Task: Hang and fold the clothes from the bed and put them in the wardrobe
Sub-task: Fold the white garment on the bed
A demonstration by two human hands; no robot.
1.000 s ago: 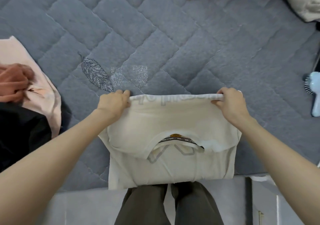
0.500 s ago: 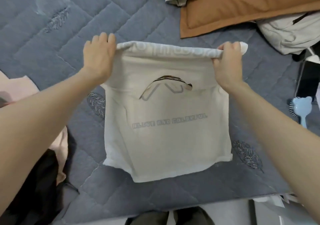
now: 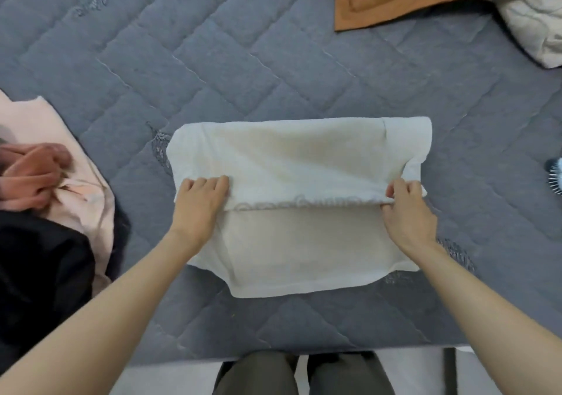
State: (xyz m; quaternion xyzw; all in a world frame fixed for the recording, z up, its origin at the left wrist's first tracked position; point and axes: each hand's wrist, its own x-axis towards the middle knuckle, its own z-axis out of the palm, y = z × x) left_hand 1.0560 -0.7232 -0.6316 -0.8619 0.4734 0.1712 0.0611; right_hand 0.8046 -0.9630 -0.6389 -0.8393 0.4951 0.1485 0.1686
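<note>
Fingers (image 3: 213,183) of the left hand (image 3: 200,203) curl over the folded edge of the cream T-shirt (image 3: 298,163). The right hand (image 3: 407,212) pinches the same edge at its other end. The T-shirt lies flat on the grey quilted bed (image 3: 273,60), near the front edge and midway between the sides.

Likely faults:
- Bed: the soft cover may let the lower layer creep under pressure, which would skew the fold.
- T-shirt: the far right corner is bunched and the near hem curves. An uneven release would probably set a crease.
- Clothes pile (image 3: 60,212) at the left edge: a wide sweep of the left arm could catch it.

Limits of view:
- No wardrobe is in view.
- The left edge of the view cuts off the clothes pile.
- The hairbrush (image 3: 555,178) at the right edge is half visible.
- The print along the fold is unreadable.
- The left thumb is hidden, so its grip cannot be confirmed.
</note>
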